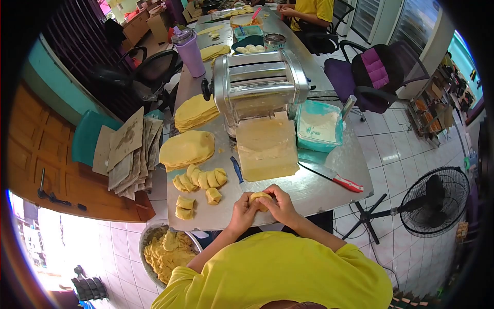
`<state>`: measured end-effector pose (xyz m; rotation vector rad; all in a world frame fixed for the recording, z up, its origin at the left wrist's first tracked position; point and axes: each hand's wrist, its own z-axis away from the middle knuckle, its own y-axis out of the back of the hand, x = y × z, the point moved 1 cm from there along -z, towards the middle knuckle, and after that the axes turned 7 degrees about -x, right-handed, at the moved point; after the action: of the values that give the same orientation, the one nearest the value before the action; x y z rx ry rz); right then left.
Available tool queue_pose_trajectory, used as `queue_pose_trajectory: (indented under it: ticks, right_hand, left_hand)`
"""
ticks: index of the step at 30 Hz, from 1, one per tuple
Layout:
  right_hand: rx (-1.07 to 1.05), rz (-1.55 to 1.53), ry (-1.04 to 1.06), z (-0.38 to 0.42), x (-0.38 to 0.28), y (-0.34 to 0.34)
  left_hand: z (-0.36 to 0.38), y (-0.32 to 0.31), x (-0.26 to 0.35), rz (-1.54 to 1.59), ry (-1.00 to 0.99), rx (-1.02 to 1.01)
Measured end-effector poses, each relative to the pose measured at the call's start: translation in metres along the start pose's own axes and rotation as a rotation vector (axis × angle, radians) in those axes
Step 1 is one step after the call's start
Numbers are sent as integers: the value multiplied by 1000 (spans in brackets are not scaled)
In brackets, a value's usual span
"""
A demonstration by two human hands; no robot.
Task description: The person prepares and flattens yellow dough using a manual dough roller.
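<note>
A small piece of yellow dough [261,200] is pinched between my left hand [245,210] and my right hand [280,205] at the table's near edge. Just beyond them stands a metal roller machine [260,82], with a flat sheet [266,149] sloping down from its front. Left of my hands lie cut dough pieces [206,177], a single lump [213,195] and two more lumps [184,207]. Stacks of flat yellow dough sheets [187,149] rest behind these. A blue-handled tool [236,170] lies beside the sloping sheet.
A teal tub of white powder [319,125] and a red-handled knife [348,183] are on the right. A purple tumbler [189,54] stands at the back left. Below left is a bowl of dough [167,250]. A person [309,15] sits at the far end; a fan [432,202] stands right.
</note>
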<state>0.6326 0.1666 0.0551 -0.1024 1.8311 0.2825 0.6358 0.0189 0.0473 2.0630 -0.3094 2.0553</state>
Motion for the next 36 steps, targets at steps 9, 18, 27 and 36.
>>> queue_pose_trajectory:
  ticks: [9, 18, 27, 36]
  right_hand:
    - [22, 50, -62, 3, 6, 2]
    - [18, 28, 34, -2, -6, 1]
    - [81, -107, -152, 4, 9, 0]
    - [-54, 2, -62, 2, 3, 2]
  left_hand:
    - [0, 2, 8, -123, 68, -49]
    - [2, 7, 1, -75, 100, -23]
    - [1, -2, 19, -226, 31, -48]
    - [2, 0, 13, -245, 67, -136]
